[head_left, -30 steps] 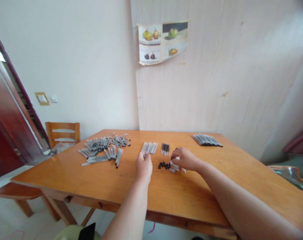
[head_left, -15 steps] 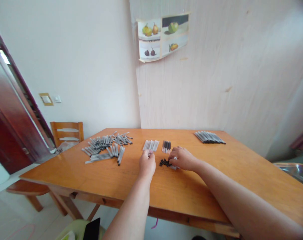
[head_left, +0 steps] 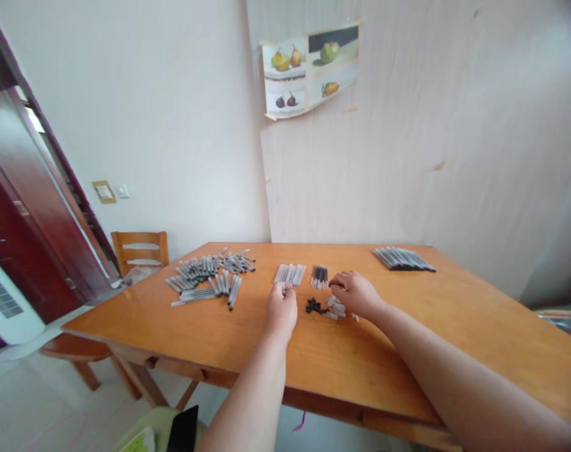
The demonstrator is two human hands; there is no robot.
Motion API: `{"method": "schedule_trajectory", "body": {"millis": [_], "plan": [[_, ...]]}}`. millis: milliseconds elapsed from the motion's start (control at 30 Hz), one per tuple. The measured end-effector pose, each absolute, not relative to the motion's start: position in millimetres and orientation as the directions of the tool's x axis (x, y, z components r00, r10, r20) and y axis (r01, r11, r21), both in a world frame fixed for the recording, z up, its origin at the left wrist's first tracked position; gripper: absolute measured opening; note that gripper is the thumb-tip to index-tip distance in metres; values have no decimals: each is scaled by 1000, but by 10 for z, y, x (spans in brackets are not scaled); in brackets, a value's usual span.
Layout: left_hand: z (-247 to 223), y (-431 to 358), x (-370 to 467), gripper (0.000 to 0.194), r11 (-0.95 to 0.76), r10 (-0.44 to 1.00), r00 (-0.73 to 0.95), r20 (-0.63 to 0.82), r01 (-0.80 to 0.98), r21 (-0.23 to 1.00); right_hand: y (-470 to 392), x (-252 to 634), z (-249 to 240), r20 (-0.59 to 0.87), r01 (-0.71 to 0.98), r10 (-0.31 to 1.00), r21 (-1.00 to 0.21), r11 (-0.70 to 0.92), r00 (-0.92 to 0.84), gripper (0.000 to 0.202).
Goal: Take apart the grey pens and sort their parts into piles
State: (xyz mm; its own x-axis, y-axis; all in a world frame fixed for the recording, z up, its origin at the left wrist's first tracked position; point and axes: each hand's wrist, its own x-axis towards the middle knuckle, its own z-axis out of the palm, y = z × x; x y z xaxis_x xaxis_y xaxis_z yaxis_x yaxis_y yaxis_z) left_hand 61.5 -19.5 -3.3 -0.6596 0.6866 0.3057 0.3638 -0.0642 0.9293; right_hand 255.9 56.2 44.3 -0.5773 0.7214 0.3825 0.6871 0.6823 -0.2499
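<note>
My left hand [head_left: 282, 307] is closed in a pinch just in front of a row of clear pen barrels [head_left: 290, 274]; what its fingers hold is too small to make out. My right hand [head_left: 358, 294] has its fingers curled together, above and beside a heap of translucent pen caps [head_left: 335, 306]. Whatever is in its fingertips is hidden. Small black plugs [head_left: 315, 306] lie in a heap left of the caps. Between the hands and farther back is a row of dark pen refills [head_left: 320, 276] with pale ends.
Many grey pens with black ends [head_left: 203, 271] are piled at the left of the wooden table [head_left: 210, 339]. A neat row of pens [head_left: 404, 258] lies at the back right. A wooden chair [head_left: 139, 237] stands beyond the left edge, and the wall rises behind the table.
My right hand has lifted away from the black plugs and caps, uncovering more of the caps. My left hand keeps its pinch near the barrels. The view has shifted slightly left.
</note>
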Motion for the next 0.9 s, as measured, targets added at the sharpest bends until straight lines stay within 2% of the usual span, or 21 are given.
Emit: {"method": "schedule_trajectory", "body": {"millis": [200,467,667,900], "plan": [[-9,-231,583,14,-54,630,-684,369,434,899,541,2595,427,473,716,704,-195,670,-530,25],[66,-353,390,17,140,548,-749,372,521,842,539,2651,442,503,700,679,-188,689,-534,27],[201,-612,117,20,323,476,-724,500,672,666,523,2658,462,506,711,688,-190,678,-521,28],[284,-846,-173,34,596,412,-771,486,631,496,545,2622,424,489,702,689,-197,685,-535,28]]}}
